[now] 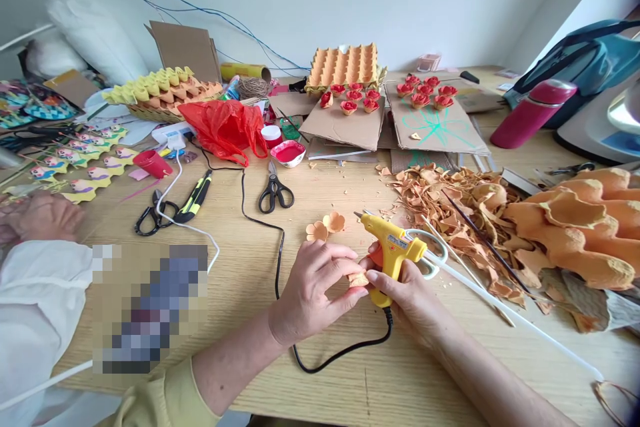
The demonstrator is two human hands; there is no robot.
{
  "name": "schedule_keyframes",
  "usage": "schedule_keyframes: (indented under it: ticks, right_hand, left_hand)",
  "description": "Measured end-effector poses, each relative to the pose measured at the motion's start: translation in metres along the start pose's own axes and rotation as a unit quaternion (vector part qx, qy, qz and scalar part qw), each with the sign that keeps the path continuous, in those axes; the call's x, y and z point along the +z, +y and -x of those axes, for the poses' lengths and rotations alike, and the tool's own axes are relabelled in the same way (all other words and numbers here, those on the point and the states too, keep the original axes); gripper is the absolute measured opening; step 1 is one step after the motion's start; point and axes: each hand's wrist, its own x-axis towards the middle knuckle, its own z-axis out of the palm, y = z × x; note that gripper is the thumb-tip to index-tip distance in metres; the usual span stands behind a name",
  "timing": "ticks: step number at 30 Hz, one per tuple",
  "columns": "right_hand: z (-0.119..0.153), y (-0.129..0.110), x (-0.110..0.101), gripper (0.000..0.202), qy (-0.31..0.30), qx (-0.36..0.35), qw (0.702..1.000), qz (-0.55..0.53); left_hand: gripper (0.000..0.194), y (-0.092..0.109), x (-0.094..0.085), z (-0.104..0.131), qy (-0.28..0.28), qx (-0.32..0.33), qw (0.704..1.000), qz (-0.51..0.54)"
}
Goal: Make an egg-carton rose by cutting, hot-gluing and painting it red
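Note:
Near the middle of the table, my left hand (316, 288) pinches a small orange egg-carton piece (358, 279) between thumb and fingers. My right hand (407, 290) is wrapped round a yellow glue gun (395, 247), its nozzle pointing up and left; the right thumb reaches to the carton piece. A black cord runs from the bottom of the gun's handle. A long clear glue stick (520, 313) extends from its rear to the lower right. Just beyond my left hand lie two petal-shaped carton cups, one on the left (317, 231) and one on the right (334, 221).
Black scissors (273, 195) and a yellow-black cutter (195, 197) lie on the left. Carton scraps (425, 197) and an orange egg tray (590, 220) are on the right. Red flowers stand on cardboard (345, 127) at the back. Another person's hand (43, 213) is at the left.

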Motion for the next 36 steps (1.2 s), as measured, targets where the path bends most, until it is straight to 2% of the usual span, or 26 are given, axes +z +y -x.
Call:
schedule_keyframes:
  ticks: [8, 12, 18, 22, 27, 32, 36]
  right_hand:
    - [0.0003, 0.0013, -0.0026, 0.038, 0.003, -0.003, 1.000, 0.003]
    - [-0.0016, 0.0016, -0.0046, 0.039, 0.001, -0.005, 1.000, 0.014]
    - [-0.0005, 0.0007, -0.0032, 0.041, -0.002, -0.014, 1.000, 0.010]
    - [-0.0010, -0.0010, -0.0025, 0.041, 0.001, -0.012, 1.000, 0.007]
    - [-0.0006, -0.0038, -0.0021, 0.040, -0.012, -0.018, 1.000, 0.005]
    - [-0.0003, -0.0039, -0.0033, 0.045, -0.010, -0.022, 0.999, 0.040]
    - [-0.0001, -0.0031, -0.0047, 0.042, -0.011, -0.022, 0.999, 0.038]
  left_hand:
    - [0.014, 0.0007, 0.0009, -0.0009, -0.007, 0.003, 1.000, -0.014]
    - [0.017, 0.0022, -0.0005, -0.0004, -0.002, -0.009, 1.000, -0.027]
    - [0.019, 0.0019, 0.0012, 0.0000, 0.000, 0.009, 1.000, -0.025]
    - [0.018, 0.0031, 0.0006, -0.0015, -0.012, -0.009, 1.000, -0.002]
    - [0.019, 0.0043, 0.0005, -0.0012, 0.001, -0.028, 1.000, 0.014]
    - [0.026, 0.0032, 0.0031, 0.0002, 0.028, -0.025, 0.999, 0.007]
    - [0.035, 0.0027, 0.0016, 0.0018, 0.023, -0.022, 0.999, 0.027]
